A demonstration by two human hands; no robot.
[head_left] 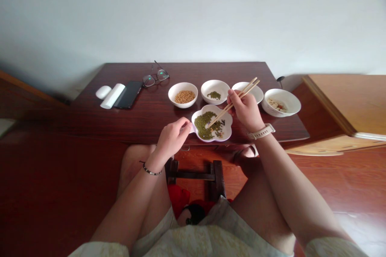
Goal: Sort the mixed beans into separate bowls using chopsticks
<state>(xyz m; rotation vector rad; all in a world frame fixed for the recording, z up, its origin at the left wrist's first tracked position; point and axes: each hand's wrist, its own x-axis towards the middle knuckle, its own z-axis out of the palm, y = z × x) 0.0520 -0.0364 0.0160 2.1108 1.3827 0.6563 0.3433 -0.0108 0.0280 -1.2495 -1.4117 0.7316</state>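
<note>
My right hand (246,108) is closed around a pair of wooden chopsticks (224,111). Their tips reach down among green beans (202,123) in a white flower-shaped dish (228,130). Darker and pale beans lie in the dish's right part. With closed fingers, my left hand (175,135) holds the dish by its short handle at the left. Behind the dish stands a white bowl (206,87) with some green beans; left of it, another bowl (173,93) contains tan beans. A third bowl (257,93) is partly hidden by my right hand.
A larger white bowl (297,106) with pale pieces stands at the table's right end. Eyeglasses (156,77), a dark phone (129,94), a white cylinder-like case (112,96) and a rounded white object (103,92) lie at left. A wooden cabinet (350,100) is at right.
</note>
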